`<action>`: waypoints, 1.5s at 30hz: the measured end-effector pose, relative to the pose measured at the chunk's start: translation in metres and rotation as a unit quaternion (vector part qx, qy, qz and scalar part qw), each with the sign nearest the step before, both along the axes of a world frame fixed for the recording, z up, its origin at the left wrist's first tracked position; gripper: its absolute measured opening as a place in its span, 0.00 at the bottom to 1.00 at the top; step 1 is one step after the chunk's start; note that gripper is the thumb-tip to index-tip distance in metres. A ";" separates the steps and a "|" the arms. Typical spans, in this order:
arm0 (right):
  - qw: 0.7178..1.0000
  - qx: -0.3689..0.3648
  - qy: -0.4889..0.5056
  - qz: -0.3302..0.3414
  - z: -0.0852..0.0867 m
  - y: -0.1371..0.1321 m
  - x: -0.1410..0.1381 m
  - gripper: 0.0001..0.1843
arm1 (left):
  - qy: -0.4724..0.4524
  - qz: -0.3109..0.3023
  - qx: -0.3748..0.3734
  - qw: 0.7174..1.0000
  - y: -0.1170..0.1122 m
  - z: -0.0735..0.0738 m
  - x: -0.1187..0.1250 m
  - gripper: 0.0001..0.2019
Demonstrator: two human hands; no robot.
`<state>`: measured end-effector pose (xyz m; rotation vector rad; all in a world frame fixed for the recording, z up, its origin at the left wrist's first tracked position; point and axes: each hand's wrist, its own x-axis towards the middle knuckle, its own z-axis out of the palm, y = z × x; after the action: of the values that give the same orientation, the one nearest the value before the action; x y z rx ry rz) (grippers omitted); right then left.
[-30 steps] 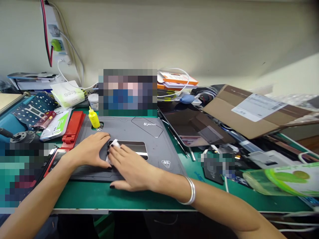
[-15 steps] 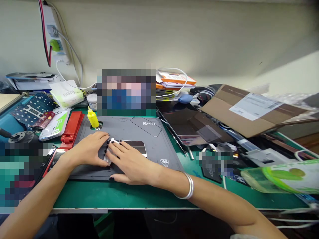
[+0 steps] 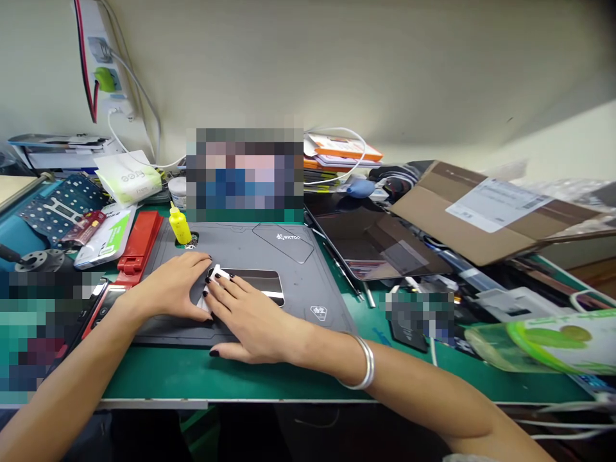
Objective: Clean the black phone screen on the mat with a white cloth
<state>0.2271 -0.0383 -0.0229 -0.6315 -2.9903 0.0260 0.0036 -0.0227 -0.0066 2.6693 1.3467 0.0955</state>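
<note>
A phone with a dark, shiny face (image 3: 264,282) lies flat on a grey work mat (image 3: 298,308). My left hand (image 3: 176,285) curls round the phone's left end, fingers at its far edge and thumb at its near edge. Across that end lies my right hand (image 3: 250,321), fingers stretched and pressing a white tissue (image 3: 219,269) against the face. The right thumb stands apart over the mat's front edge. Most of the tissue and the phone's left part are hidden under my hands.
Behind my left hand stands a yellow bottle (image 3: 179,226). A red tool (image 3: 139,244) lies left of the mat. To the right are a large dark screen panel (image 3: 370,231), an opened cardboard box (image 3: 443,205) and a green-and-white plastic packet (image 3: 563,340).
My right fingers have shifted slightly on the phone, and more of its dark face and the white tissue shows. My left hand keeps its hold. The view has moved a little.
</note>
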 end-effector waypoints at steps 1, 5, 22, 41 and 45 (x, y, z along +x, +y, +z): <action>1.000 -0.002 0.001 -0.007 0.000 0.000 0.000 0.46 | -0.001 0.000 0.001 1.000 0.000 0.000 0.000 0.42; 1.000 -0.009 -0.001 -0.029 0.001 -0.002 0.001 0.48 | 0.001 0.000 -0.001 1.000 0.000 0.001 0.000 0.42; 0.999 -0.011 -0.011 -0.039 0.001 -0.001 0.001 0.48 | 0.011 -0.001 0.002 1.000 0.002 0.000 0.000 0.45; 0.999 -0.027 -0.005 -0.033 0.000 -0.001 0.003 0.49 | 0.018 0.003 -0.004 1.000 0.002 0.000 0.002 0.44; 0.999 -0.034 0.000 -0.003 0.003 -0.007 0.003 0.53 | 0.007 -0.006 0.001 1.000 0.001 0.000 0.002 0.40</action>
<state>0.2299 -0.0456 -0.0204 -0.6460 -2.9989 0.1286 0.0053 -0.0214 -0.0067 2.6847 1.3364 0.0777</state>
